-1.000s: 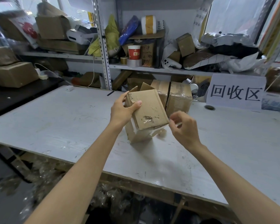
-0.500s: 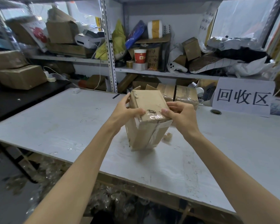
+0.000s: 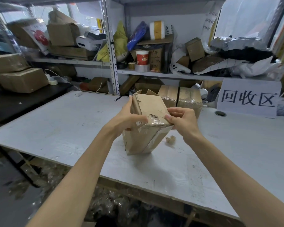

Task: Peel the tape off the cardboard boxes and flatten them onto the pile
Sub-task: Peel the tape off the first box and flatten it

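Observation:
A small brown cardboard box (image 3: 147,108) stands tilted on the white table (image 3: 56,131), its lower corner touching the surface. Clear tape (image 3: 154,122) wraps its near upper edge and runs down the front seam. My left hand (image 3: 129,118) grips the box's left side, thumb on the taped edge. My right hand (image 3: 182,120) holds the right corner, with thumb and fingers pinching at the tape there. The far flaps of the box are open.
Two more taped boxes (image 3: 180,99) stand right behind the held one. A crumpled scrap (image 3: 170,139) lies on the table to its right. A white sign (image 3: 247,99) leans at the back right. Cluttered shelves (image 3: 154,74) rise behind. Plastic waste lies under the table's near edge.
My right hand came from the air onto the box's right corner and now pinches the tape. The box was turned so its taped edge faces me. The view shifted slightly.

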{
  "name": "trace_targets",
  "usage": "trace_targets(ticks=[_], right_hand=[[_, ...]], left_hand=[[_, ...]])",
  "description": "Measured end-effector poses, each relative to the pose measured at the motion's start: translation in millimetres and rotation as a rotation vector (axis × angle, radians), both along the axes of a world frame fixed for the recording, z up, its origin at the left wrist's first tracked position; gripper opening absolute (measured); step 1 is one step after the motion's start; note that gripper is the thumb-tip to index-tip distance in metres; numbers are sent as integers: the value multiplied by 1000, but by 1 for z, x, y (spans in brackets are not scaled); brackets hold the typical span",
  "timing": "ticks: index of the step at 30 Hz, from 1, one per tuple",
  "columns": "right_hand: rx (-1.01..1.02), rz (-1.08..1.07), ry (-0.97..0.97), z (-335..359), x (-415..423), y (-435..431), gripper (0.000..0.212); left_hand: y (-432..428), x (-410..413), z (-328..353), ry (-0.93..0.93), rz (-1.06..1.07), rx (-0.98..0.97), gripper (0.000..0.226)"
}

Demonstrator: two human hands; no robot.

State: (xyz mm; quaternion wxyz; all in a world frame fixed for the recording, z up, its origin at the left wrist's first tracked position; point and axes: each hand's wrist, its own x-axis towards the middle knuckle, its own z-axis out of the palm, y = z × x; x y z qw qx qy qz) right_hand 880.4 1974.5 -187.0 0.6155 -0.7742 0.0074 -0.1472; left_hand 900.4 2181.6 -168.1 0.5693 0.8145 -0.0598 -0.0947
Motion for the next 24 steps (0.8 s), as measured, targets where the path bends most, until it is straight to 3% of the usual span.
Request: trace_targets(ticks=[3,8,15,21,24], right_hand=[[-74,-39,-21,-5,0,4,29],[-385,-177,-251,-6,-8,12,18],[-459,-66,-163,7,-16,21,41],[-479,23,52,33,-12,10,32],[-559,-3,33,34,-14,11,25]], left_hand=[[1,2,2,22,35,32,122],[-10,4,2,-3,62,93,116],[-8,6,1,-20,155,108,108],[-24,4,5,-69,151,186,111],[-32,2,6,-88,150,261,119]])
